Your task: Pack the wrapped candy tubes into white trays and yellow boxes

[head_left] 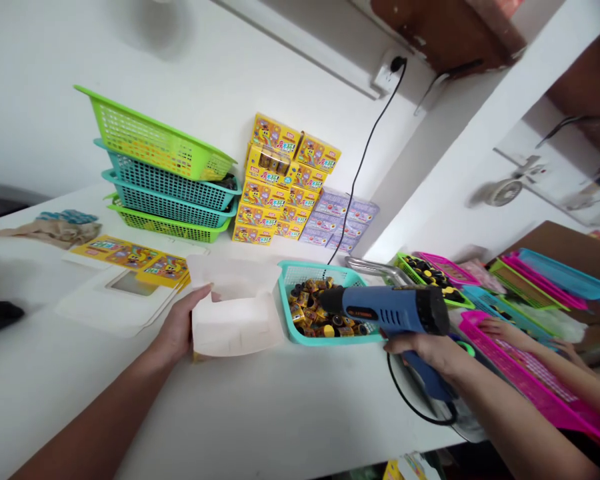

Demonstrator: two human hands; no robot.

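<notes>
My left hand (180, 327) grips the edge of a folded, translucent white plastic film (235, 317) resting on the white table (280, 400). My right hand (420, 350) is wrapped around the handle of a blue heat gun (395, 310). Its black nozzle points left, over a teal plastic basket (290, 320). That basket is filled with small yellow-and-black packaged items (313, 310), and the gun does not appear to touch them. The gun's black cord loops down below my right hand.
Several green and teal baskets (165, 180) are stacked at the back, beside stacked yellow boxes (275, 187) and lilac boxes (337, 220). Flat yellow cards (123, 257) lie at left. A co-worker's hands (510, 333) rest above a pink basket (535, 380) at right.
</notes>
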